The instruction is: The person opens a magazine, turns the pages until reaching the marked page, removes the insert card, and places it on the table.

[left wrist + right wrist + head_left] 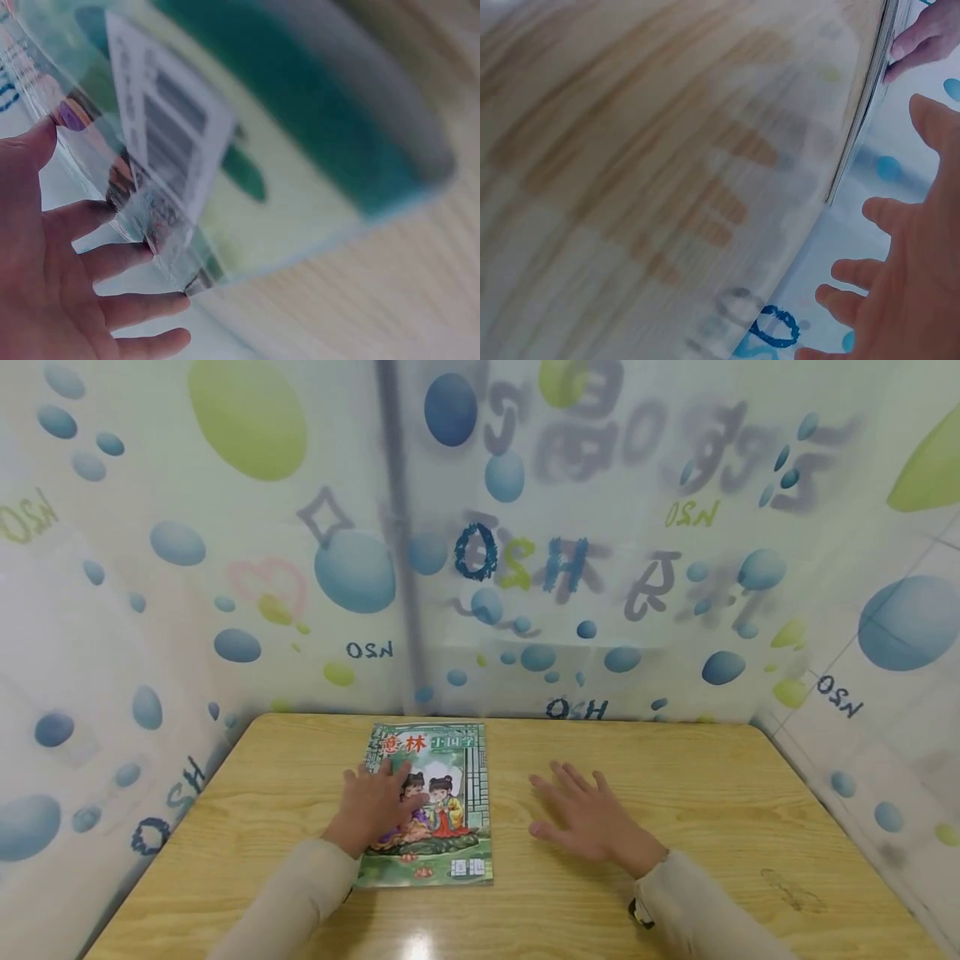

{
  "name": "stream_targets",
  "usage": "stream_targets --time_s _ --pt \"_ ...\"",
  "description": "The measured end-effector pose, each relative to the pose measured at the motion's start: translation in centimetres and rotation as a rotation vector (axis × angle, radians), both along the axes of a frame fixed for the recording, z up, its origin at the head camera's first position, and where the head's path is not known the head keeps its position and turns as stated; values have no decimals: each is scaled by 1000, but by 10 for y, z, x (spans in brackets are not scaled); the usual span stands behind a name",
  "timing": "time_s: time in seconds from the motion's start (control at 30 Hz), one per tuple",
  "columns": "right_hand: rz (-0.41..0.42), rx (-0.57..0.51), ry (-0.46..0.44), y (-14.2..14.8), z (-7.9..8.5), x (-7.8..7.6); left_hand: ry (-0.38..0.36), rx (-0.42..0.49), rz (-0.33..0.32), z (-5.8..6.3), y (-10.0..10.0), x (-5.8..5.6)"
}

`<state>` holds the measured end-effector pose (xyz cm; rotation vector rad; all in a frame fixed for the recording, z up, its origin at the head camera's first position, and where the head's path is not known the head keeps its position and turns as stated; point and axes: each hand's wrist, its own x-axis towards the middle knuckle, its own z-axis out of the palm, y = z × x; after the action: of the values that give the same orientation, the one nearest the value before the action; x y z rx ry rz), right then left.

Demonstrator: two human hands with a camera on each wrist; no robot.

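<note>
A magazine (450, 810) with a green illustrated cover lies face up on the wooden table, left of centre. Its cover shows two cartoon figures and red and white characters. My left hand (375, 810) lies over the cover's left part with fingers spread. In the left wrist view the fingertips (169, 304) of that hand meet the glossy cover near a white printed label. To the magazine's right, my right hand (588, 818) is spread, palm down, at the tabletop, holding nothing. From the right wrist view I cannot tell whether its fingertips touch the wood.
The wooden table (675, 760) is bounded at the back and sides by pale walls (645, 677) printed with blue and green drops and lettering. A dark scribbled mark (791, 891) shows on the wood at right. Light glares off the front edge.
</note>
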<state>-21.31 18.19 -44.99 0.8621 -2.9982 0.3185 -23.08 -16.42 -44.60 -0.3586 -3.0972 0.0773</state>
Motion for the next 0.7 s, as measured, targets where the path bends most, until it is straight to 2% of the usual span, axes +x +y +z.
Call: stream_targets --time_s 0.17,0.37,0.7 --pt "38 3 -35 -9 2 2 15 -50 -27 3 13 1" --pt "103 5 -70 -18 3 3 -5 -83 -36 8 25 2" --pt "188 24 -125 -29 3 5 37 -133 -61 4 41 2"
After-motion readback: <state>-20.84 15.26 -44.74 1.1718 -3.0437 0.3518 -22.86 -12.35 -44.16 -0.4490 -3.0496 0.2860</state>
